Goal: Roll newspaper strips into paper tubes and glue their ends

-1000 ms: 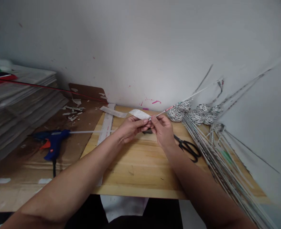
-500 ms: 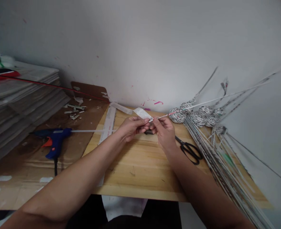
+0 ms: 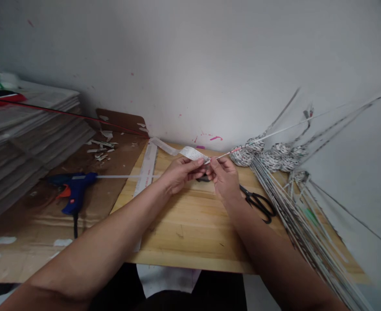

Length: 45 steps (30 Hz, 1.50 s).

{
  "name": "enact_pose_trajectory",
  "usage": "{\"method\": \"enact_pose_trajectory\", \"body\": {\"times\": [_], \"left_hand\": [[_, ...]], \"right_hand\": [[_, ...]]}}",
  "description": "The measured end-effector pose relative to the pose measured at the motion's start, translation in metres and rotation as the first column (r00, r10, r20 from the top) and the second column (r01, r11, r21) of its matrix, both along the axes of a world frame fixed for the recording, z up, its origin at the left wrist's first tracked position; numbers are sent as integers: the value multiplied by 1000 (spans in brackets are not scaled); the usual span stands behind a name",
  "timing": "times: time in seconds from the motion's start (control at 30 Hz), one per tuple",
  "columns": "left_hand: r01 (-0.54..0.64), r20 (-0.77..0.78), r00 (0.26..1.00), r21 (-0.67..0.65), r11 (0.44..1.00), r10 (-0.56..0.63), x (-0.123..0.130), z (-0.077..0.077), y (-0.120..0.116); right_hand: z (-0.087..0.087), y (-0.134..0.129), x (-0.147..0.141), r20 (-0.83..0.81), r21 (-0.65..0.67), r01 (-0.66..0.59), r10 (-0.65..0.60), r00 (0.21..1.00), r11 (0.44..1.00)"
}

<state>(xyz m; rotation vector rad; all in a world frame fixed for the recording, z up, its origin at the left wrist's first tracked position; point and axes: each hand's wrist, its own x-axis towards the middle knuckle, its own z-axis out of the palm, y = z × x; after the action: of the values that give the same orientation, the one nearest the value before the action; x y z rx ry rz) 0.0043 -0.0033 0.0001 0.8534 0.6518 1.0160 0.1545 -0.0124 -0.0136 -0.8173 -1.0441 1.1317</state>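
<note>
A printed paper strip (image 3: 192,153) runs from the back of the wooden board to my fingers, flat at its far end. Between my hands it narrows into a thin rolled paper tube (image 3: 274,131) that slants up to the right. My left hand (image 3: 184,173) pinches the strip where flat paper meets the roll. Close beside it, my right hand (image 3: 223,176) pinches the rolled part between thumb and fingers. Black-handled scissors (image 3: 260,204) lie just right of my right wrist, blades partly hidden. A small dark object (image 3: 204,178) sits beneath my fingers.
A blue glue gun (image 3: 77,192) lies on cardboard (image 3: 106,190) at left, near a tall stack of paper (image 3: 31,125). Woven paper balls (image 3: 242,156) stand against the wall. A bundle of paper tubes (image 3: 294,216) crosses the right side of the wooden board (image 3: 190,233).
My right hand has shifted slightly right, and the far end of the rolled tube has swung a little. Both hands keep their pinch. The whole view has moved slightly.
</note>
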Motion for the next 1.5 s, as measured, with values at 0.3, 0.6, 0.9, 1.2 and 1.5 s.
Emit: {"method": "enact_pose_trajectory", "body": {"times": [0.3,0.6,0.9,1.2,1.5], "left_hand": [[-75,-22,997,14,997,75,1,-3,3],[76,-2,997,-86,993,-76,-8,6,2],[128,-65,989,-31,991,-130,-12,7,4],[41,-234,972,55,998,-27,-17,14,4],[20,35,999,8,1000,-20,0,1,-1]], "right_hand": [[1,-3,-4,-12,-35,1,-2,1000,999],[6,-2,1,-73,-136,-156,147,986,978],[7,-4,1,-71,-139,-158,149,986,978],[5,-5,-3,-70,-114,-93,85,994,989],[8,-6,-6,-132,-112,-51,36,991,992]]}}
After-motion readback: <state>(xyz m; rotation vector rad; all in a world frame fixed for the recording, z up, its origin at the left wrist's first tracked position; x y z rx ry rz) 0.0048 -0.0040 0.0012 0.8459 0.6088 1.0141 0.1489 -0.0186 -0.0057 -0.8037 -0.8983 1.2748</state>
